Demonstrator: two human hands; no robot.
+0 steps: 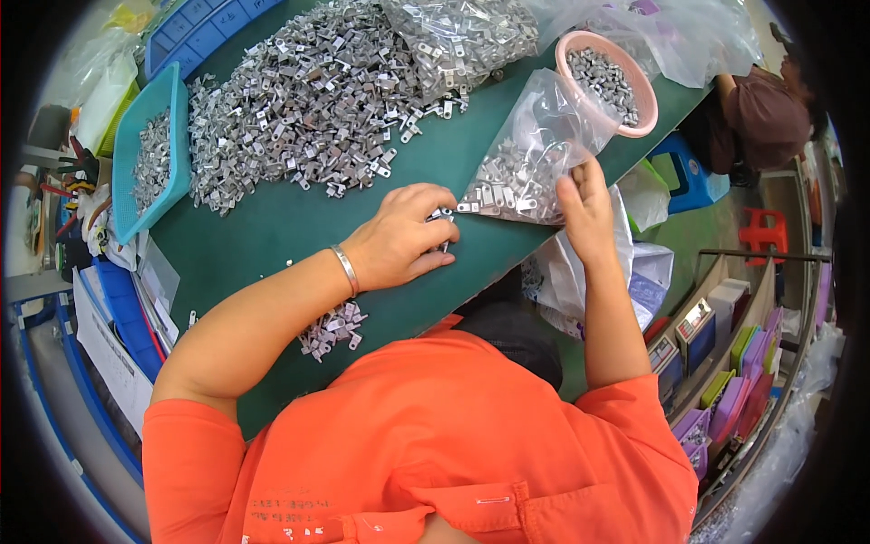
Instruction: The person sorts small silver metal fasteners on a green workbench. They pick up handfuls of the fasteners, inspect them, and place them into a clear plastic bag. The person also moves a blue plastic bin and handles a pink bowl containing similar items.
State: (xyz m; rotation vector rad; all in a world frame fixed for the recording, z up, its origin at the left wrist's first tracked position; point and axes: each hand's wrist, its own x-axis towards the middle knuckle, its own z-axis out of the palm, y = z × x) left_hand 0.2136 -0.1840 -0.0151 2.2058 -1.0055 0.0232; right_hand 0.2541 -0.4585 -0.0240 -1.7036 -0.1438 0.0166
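My left hand, with a metal bangle at its wrist, curls over a few small metal brackets on the green tabletop, close to the mouth-side corner of a clear plastic bag. The bag lies at the table's right edge, partly filled with the same silvery brackets, each with a hole. My right hand grips the bag's right side between thumb and fingers. A large heap of loose brackets spreads over the far part of the table. Nearer my body, by my left forearm, sits a small pile of brackets.
A turquoise basket of small parts stands at the left, below a blue bin. A pink bowl of metal pieces and another full bag lie at the far side. Right of the table are blue and red stools, a shelf and a seated person.
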